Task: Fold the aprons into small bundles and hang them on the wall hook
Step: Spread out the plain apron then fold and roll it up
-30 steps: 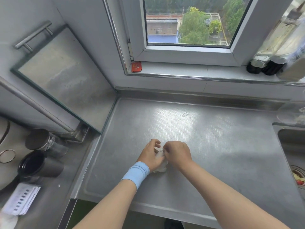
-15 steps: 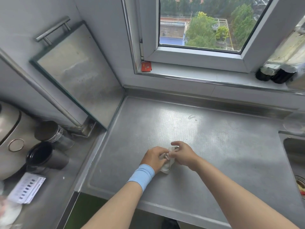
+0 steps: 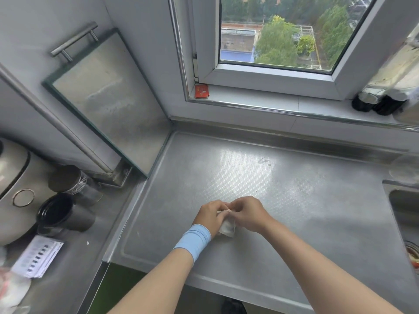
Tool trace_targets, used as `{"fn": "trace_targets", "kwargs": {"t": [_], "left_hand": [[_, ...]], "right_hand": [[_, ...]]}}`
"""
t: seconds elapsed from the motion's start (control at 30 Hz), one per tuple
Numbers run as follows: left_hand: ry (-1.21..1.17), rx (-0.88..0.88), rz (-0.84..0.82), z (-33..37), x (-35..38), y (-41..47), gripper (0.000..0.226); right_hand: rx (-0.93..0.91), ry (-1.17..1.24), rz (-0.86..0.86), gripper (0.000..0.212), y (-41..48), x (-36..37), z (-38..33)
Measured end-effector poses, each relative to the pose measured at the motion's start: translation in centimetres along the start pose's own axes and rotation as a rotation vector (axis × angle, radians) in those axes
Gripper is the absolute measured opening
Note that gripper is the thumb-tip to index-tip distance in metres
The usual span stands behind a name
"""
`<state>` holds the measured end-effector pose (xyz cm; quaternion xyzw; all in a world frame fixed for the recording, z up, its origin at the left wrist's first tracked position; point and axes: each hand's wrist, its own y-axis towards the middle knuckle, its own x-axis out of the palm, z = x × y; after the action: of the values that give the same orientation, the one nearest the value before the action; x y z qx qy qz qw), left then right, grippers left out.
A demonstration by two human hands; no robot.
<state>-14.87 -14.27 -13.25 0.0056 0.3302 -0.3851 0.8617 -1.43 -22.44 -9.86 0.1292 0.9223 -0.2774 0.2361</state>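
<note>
Right hand (image 3: 247,215) shifted on bundle (image 3: 227,228); sink strainer (image 3: 412,247) perhaps holds scraps.

on my screen i see both forearms (image 3: 158,279) bare up to the frame edge. a light blue wristband (image 3: 193,241), plain, smooth and snug, wraps the wrist just behind the left hand (image 3: 209,215). the right hand (image 3: 247,214) and its wrist are uncovered.

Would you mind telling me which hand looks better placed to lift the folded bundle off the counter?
Probably the left hand: it curls round the white bundle from the side, while the right hand only pinches its top edge. No hook is in view.
</note>
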Motion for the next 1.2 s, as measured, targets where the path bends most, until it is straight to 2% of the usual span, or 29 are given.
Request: {"fn": "trace_targets", "kwargs": {"t": [0.07,0.13,0.2,0.23,0.3,0.4,0.43,0.5,0.57,0.67,0.7,0.83,0.87,0.97,1.07,1.17,1.2], "left_hand": [[-0.024,-0.057,-0.032,0.3,0.2,-0.1,0.012],[-0.013,-0.149,-0.118,0.6,0.5,-0.3,0.039],[0.099,-0.188,-0.181,0.7,0.6,-0.2,0.059],[0.154,-0.197,-0.199,0.8,0.5,-0.1,0.056],[0.253,-0.190,-0.237,1.3,0.0,0.3,0.034],[0.365,-0.121,-0.300,2.6,-1.3,1.1,0.009],[0.397,-0.105,-0.318,3.1,-1.9,1.3,0.005],[0.445,-0.091,-0.366,4.1,-2.9,1.8,0.012],[0.428,-0.094,-0.403,5.1,-4.2,2.2,0.020],[0.297,-0.129,-0.468,7.2,-7.2,2.7,0.005],[0.256,-0.133,-0.476,7.8,-8.3,3.0,0.008],[-0.018,-0.176,-0.412,10.5,-12.0,5.0,0.036],[-0.063,-0.172,-0.394,11.6,-13.1,5.8,0.038],[-0.179,-0.098,-0.379,15.5,-16.1,7.1,0.023],[-0.286,-0.073,-0.291,19.0,-19.2,8.2,0.030],[-0.204,0.061,-0.150,20.9,-21.9,10.0,0.052],[-0.143,0.132,-0.095,21.4,-22.7,10.2,0.051]], "right_hand": [[0.014,-0.007,0.015,0.020,0.0,0.0,-0.1],[0.048,0.020,0.034,0.018,-0.1,0.0,-0.3],[0.091,0.062,0.050,0.009,-0.1,-0.2,-0.5],[0.116,0.087,0.050,0.005,0.0,-0.3,-0.6],[0.140,0.075,0.037,0.010,0.1,-0.7,-0.8],[0.075,-0.223,0.056,0.019,0.5,-1.8,-1.4],[0.036,-0.333,0.072,0.022,0.5,-2.3,-1.9],[-0.032,-0.419,0.069,0.024,0.6,-3.3,-3.0],[-0.020,-0.365,0.008,0.026,0.4,-4.5,-4.4],[0.027,-0.012,-0.014,0.031,0.5,-6.8,-6.0],[0.019,0.086,0.014,0.031,0.6,-7.5,-6.7],[-0.053,0.297,0.115,0.028,1.7,-10.4,-11.2],[-0.082,0.298,0.133,0.027,2.2,-11.1,-12.9],[-0.164,0.249,0.216,0.028,3.7,-13.0,-17.3],[-0.240,0.206,0.366,0.031,5.3,-15.4,-21.4],[-0.302,0.158,0.454,0.034,6.2,-17.6,-25.4],[-0.316,0.144,0.472,0.035,6.4,-18.1,-26.7]]}}
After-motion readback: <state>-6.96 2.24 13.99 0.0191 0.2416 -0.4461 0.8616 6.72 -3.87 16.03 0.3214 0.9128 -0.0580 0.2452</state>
